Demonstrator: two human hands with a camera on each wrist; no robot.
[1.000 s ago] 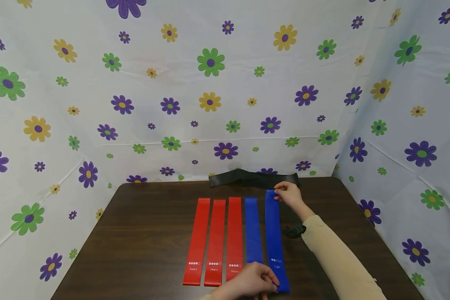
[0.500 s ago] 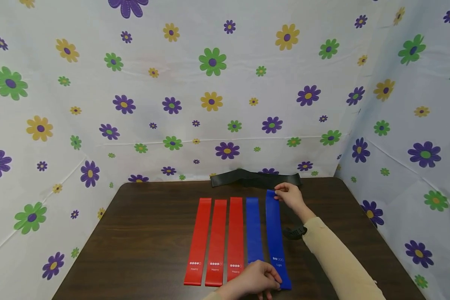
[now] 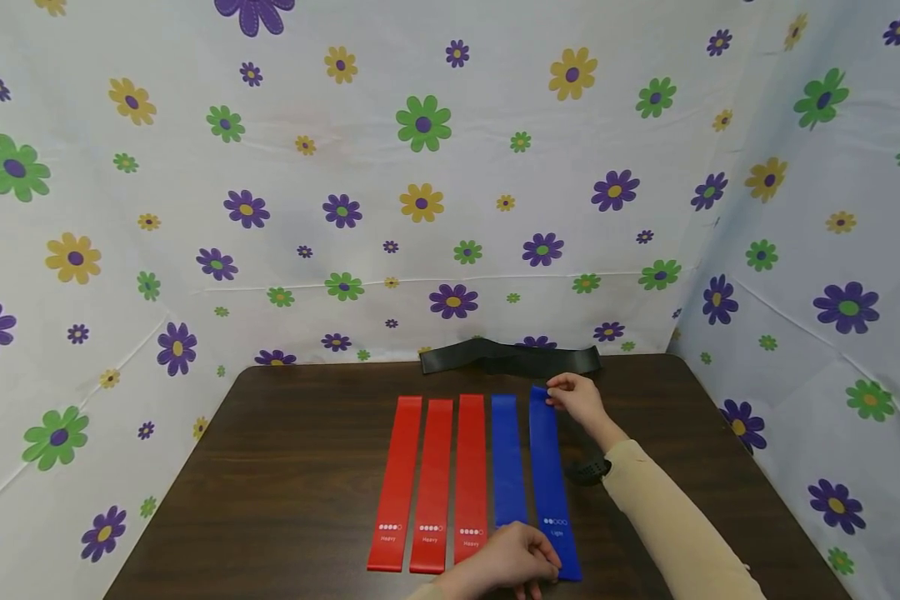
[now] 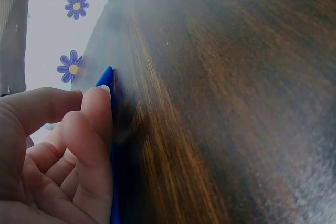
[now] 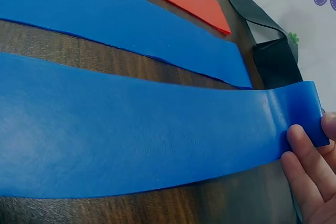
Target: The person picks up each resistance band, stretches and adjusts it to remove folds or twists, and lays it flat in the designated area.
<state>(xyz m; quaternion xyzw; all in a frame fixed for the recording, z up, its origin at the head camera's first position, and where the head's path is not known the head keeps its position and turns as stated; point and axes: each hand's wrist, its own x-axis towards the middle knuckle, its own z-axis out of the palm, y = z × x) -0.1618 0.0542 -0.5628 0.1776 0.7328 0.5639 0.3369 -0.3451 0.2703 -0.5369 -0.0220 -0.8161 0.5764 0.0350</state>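
A flat blue resistance band [image 3: 549,467], marked "Light", lies lengthwise at the right end of a row of bands. My right hand [image 3: 579,400] pinches its far end between thumb and fingers; in the right wrist view that end [image 5: 302,111] curves up off the wood. At the near end, my left hand [image 3: 513,558] has thumb and fingertips on the band's corner, with its fingers curled. The left wrist view shows the band's blue edge [image 4: 114,203] along those fingers. A second blue band [image 3: 506,450] lies just to the left, its near end hidden behind my left hand.
Three red bands marked "Heavy" lie side by side further left: the outer one [image 3: 400,475], the middle one [image 3: 432,475] and the inner one [image 3: 470,467]. A black band [image 3: 450,358] rests along the table's back edge, before a flowered cloth [image 3: 360,317].
The far end of the right blue band, with my right hand, has come slightly nearer. My left hand stays at the near end, and the other bands lie as before.
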